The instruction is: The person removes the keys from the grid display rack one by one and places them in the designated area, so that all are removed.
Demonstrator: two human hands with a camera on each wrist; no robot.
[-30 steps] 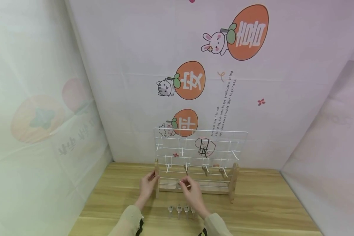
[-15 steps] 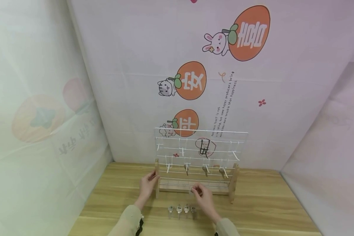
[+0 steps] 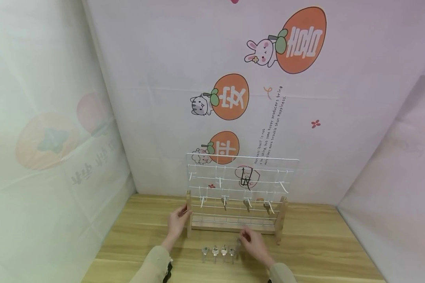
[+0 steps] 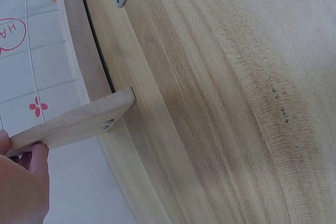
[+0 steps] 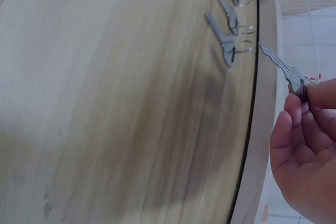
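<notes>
My left hand grips the left wooden upright of a white wire rack. In the left wrist view, thumb and fingers pinch the upright's edge. A silver key is pinched between the thumb and fingers of my right hand, its blade pointing away from the fingertips. This hand is low in front of the rack's base, just right of a row of several silver keys with small rings, lying on the wooden table. Three keys, one of them a dark key, hang from hooks in the rack's lower row.
A hook at the left of the lower row bears no key, and upper hooks jut forward too. The rack's right wooden upright stands on the table. Behind rises a printed cloth backdrop, with cloth walls at both sides.
My right hand has moved right and toward me with the key, from the rack's lower front to beside the row's right end. The left hand stays on the upright.
</notes>
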